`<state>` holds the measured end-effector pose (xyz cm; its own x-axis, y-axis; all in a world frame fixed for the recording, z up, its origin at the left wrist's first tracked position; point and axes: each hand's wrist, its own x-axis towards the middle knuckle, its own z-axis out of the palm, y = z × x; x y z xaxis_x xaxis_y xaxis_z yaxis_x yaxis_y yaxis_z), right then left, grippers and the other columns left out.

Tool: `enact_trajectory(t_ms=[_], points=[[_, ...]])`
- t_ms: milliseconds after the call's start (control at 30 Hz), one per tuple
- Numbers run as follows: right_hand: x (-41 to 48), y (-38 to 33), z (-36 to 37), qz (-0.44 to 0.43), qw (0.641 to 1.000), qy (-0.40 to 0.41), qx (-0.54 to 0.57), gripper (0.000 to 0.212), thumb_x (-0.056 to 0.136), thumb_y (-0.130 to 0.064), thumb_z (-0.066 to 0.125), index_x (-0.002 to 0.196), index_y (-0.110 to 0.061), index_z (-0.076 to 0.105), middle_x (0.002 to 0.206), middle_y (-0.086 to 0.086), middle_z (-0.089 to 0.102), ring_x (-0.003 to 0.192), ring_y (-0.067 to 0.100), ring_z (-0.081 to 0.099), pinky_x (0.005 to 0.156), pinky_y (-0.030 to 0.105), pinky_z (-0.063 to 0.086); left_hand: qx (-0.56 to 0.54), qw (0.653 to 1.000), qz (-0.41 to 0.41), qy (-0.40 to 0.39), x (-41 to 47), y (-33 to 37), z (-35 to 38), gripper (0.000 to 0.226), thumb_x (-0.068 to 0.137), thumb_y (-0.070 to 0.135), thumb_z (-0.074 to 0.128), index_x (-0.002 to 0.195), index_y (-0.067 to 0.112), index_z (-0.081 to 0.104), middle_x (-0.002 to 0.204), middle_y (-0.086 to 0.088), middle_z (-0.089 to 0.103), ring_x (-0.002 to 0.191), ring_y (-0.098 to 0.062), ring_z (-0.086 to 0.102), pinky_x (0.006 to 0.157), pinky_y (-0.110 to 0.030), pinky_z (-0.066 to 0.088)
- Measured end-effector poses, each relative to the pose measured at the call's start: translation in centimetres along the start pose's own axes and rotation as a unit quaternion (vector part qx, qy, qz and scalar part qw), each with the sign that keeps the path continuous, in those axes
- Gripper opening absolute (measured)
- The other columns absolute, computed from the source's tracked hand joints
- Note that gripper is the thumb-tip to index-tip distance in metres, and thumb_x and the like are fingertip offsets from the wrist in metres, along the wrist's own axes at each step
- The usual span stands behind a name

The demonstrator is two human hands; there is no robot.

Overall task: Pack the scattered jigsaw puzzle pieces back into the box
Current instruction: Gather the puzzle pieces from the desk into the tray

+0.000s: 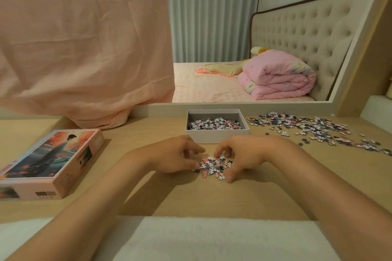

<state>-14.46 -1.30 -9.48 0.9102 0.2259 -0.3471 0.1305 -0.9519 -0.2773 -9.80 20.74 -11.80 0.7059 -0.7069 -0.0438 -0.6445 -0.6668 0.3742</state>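
A white open box stands at the back middle of the wooden table, with a layer of small puzzle pieces inside. A small heap of pieces lies on the table just in front of the box. My left hand and my right hand cup this heap from either side, fingers curled and fingertips touching the pieces. A wide scatter of loose pieces covers the table to the right of the box.
The box lid, printed with a painted figure, lies flat at the left. A peach cloth hangs over the back left. A mirror behind the table shows a bed with a pink duvet. A white cushion lines the near edge.
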Motion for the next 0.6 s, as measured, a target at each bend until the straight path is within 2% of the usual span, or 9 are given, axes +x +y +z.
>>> enact_trajectory(t_ms=[100, 167, 233, 333, 400, 500, 600], points=[[0.6, 0.3, 0.5, -0.024, 0.997, 0.061, 0.037, 0.049, 0.074, -0.040, 0.085, 0.118, -0.030, 0.067, 0.102, -0.008, 0.062, 0.092, 0.013, 0.062, 0.078, 0.028, 0.051, 0.036, 0.998, -0.047, -0.024, -0.9, -0.6, -1.4, 0.051, 0.084, 0.042, 0.072, 0.133, 0.036, 0.057, 0.110, 0.015, 0.054, 0.094, -0.003, 0.058, 0.082, -0.021, 0.043], [1.0, 0.5, 0.8, -0.035, 0.992, 0.088, 0.086, 0.046, 0.075, -0.038, 0.085, 0.117, -0.027, 0.068, 0.096, -0.006, 0.068, 0.082, 0.012, 0.065, 0.073, 0.029, 0.054, 0.033, 0.997, -0.068, -0.033, -1.3, -1.0, -1.5, 0.049, 0.082, 0.040, 0.074, 0.128, 0.038, 0.060, 0.101, 0.021, 0.058, 0.084, 0.005, 0.056, 0.073, -0.015, 0.041], [0.9, 0.5, 0.5, -0.032, 0.988, 0.088, 0.120, 0.051, 0.076, -0.039, 0.084, 0.121, -0.024, 0.066, 0.094, -0.007, 0.067, 0.074, 0.008, 0.063, 0.067, 0.027, 0.053, 0.022, 0.996, -0.075, -0.032, -1.3, -0.6, -0.9, 0.050, 0.079, 0.044, 0.076, 0.126, 0.035, 0.062, 0.098, 0.021, 0.060, 0.082, 0.005, 0.056, 0.074, -0.016, 0.043], [0.4, 0.9, -0.3, -0.001, 0.998, 0.061, 0.032, 0.073, 0.067, -0.052, 0.086, 0.131, -0.028, 0.060, 0.094, -0.017, 0.056, 0.087, 0.008, 0.060, 0.076, 0.023, 0.046, 0.038, 0.997, -0.064, -0.021, -0.6, 0.5, 0.1, 0.057, 0.074, 0.058, 0.076, 0.119, 0.026, 0.061, 0.106, 0.011, 0.054, 0.093, -0.010, 0.056, 0.084, -0.028, 0.047], [0.2, 0.6, -0.2, 0.012, 0.999, 0.042, -0.015, 0.084, 0.064, -0.058, 0.085, 0.137, -0.029, 0.055, 0.096, -0.019, 0.052, 0.094, 0.010, 0.056, 0.079, 0.024, 0.042, 0.053, 0.997, -0.047, -0.016, 0.0, 1.3, 0.8, 0.050, 0.072, 0.062, 0.075, 0.105, 0.027, 0.061, 0.106, 0.006, 0.048, 0.092, -0.013, 0.054, 0.080, -0.030, 0.047], [0.7, -0.3, 0.8, -0.007, 0.999, 0.048, -0.013, 0.062, 0.067, -0.057, 0.084, 0.120, -0.034, 0.062, 0.099, -0.015, 0.057, 0.095, 0.013, 0.055, 0.075, 0.025, 0.045, 0.055, 0.998, -0.028, -0.005, 0.7, 1.7, 1.5, 0.054, 0.077, 0.055, 0.074, 0.122, 0.026, 0.064, 0.111, 0.001, 0.048, 0.090, -0.012, 0.055, 0.079, -0.025, 0.043], [1.2, -1.0, 1.3, -0.018, 0.997, 0.067, 0.032, 0.065, 0.071, -0.044, 0.086, 0.129, -0.024, 0.064, 0.107, -0.005, 0.070, 0.098, 0.015, 0.064, 0.088, 0.030, 0.052, 0.031, 0.999, -0.015, 0.030, 1.0, 2.0, 1.7, 0.053, 0.078, 0.045, 0.077, 0.125, 0.026, 0.065, 0.109, 0.000, 0.052, 0.083, -0.010, 0.053, 0.071, -0.021, 0.037]])
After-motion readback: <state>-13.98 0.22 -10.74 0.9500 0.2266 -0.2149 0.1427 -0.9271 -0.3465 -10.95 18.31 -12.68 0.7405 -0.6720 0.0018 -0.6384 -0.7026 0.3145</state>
